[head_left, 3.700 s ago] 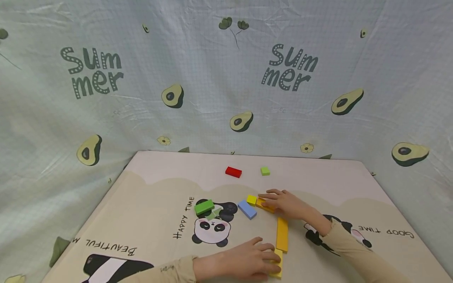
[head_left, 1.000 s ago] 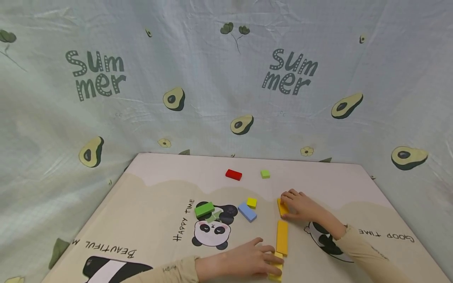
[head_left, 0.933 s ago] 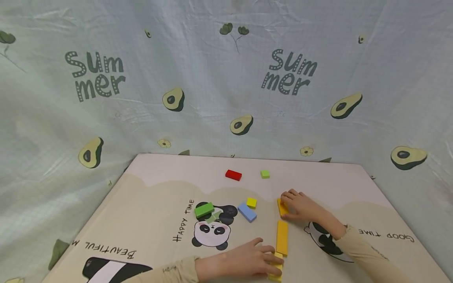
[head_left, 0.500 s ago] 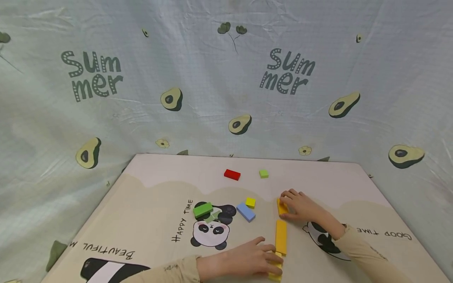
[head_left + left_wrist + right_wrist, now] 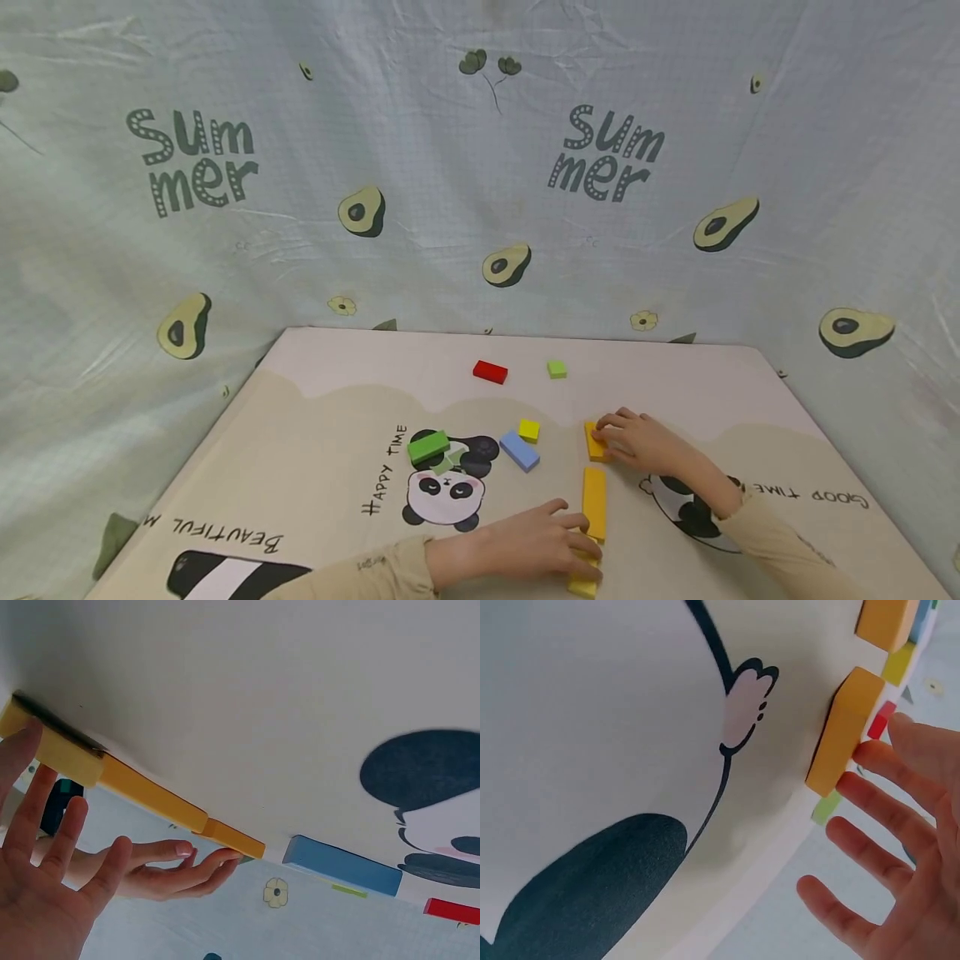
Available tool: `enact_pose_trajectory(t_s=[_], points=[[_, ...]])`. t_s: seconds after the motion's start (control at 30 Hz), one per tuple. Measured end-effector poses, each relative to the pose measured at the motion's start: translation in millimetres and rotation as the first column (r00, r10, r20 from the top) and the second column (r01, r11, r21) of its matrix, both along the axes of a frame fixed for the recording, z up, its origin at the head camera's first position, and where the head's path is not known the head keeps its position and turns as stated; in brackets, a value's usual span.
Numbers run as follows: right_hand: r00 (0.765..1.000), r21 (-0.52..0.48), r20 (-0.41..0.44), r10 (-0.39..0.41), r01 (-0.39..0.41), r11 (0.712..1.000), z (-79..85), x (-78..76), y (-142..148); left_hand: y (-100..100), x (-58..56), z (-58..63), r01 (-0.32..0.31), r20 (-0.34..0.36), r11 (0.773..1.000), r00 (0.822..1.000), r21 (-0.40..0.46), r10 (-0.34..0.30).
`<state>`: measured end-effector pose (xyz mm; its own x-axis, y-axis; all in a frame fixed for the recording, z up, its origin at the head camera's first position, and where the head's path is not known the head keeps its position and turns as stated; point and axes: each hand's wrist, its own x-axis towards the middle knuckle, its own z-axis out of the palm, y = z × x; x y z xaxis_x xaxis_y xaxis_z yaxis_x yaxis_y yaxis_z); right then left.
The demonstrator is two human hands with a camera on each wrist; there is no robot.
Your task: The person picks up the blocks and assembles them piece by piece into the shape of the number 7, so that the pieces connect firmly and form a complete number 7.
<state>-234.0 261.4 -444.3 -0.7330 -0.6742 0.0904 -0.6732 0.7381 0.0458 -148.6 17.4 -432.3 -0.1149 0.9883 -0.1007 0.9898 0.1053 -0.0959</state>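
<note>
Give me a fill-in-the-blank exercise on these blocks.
At the back, left of the lime block, lies a ____ block.
The yellow cube lies closest to the ____ block.
The ____ block lies on the "Happy time" panda print.
The left hand touches a pale ____ block.

Missing words: red; blue; green; yellow.

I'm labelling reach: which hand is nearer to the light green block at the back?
Right: the right hand is in front and to the right of the light green block; the left hand is farther off, at the pale yellow block.
</note>
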Motion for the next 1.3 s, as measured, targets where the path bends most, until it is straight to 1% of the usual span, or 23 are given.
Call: enact_pose_trajectory(t_s=[0.07, 0.2, 0.37, 0.5, 0.6, 0.73, 0.83, 1.0, 1.1, 1.2, 1.3], points=[[0.999, -0.014, 0.031, -0.013, 0.013, 1.0, 0.2, 2.0, 1, 2, 0.3, 0.4, 0.01, -0.022, 1.0, 1.0, -0.003, -0.01], [0.996, -0.032, 0.079, -0.033, 0.036, 0.999, 2.3, 5.2, 2, 3, 0.8, 1.2, 0.006, -0.073, 1.0, 0.997, -0.007, -0.006], [0.993, -0.033, 0.106, -0.045, 0.049, 0.998, 7.3, 8.9, 0, 1, 0.3, 0.7, -0.029, -0.036, 1.0, 0.999, -0.003, 0.029], [0.994, -0.04, 0.101, -0.042, 0.046, 0.998, 11.0, 9.9, -2, -1, -1.5, 0.5, -0.043, -0.01, 0.999, 0.999, -0.006, 0.043], [0.993, -0.045, 0.109, -0.047, 0.052, 0.998, 13.1, 10.9, -4, 0, -2.3, -0.4, -0.038, 0.002, 0.999, 0.999, -0.01, 0.038], [0.993, -0.035, 0.112, -0.045, 0.049, 0.998, 14.5, 11.7, -4, 1, -2.3, -1.9, -0.011, -0.024, 1.0, 1.0, -0.023, 0.011], [0.995, -0.022, 0.096, -0.032, 0.034, 0.999, 13.7, 11.9, -2, 3, -2.3, -2.1, 0.003, -0.034, 1.0, 0.999, -0.028, -0.004], [0.998, -0.019, 0.06, -0.005, 0.006, 1.0, 10.9, 14.3, -1, 7, -2.6, -0.7, 0.002, -0.025, 1.0, 1.0, -0.023, -0.003], [0.999, -0.026, 0.049, 0.007, -0.006, 1.0, 7.8, 16.0, 0, 8, -2.9, 0.2, 0.006, -0.034, 1.0, 0.999, -0.029, -0.007], [0.999, -0.025, 0.048, 0.01, -0.009, 1.0, 5.0, 16.6, 1, 8, -3.6, 0.4, 0.015, -0.04, 0.999, 0.999, -0.034, -0.017], [0.999, -0.028, 0.051, 0.009, -0.008, 1.0, 5.9, 16.4, 2, 8, -4.8, 0.2, 0.025, -0.056, 0.999, 0.998, -0.036, -0.027]])
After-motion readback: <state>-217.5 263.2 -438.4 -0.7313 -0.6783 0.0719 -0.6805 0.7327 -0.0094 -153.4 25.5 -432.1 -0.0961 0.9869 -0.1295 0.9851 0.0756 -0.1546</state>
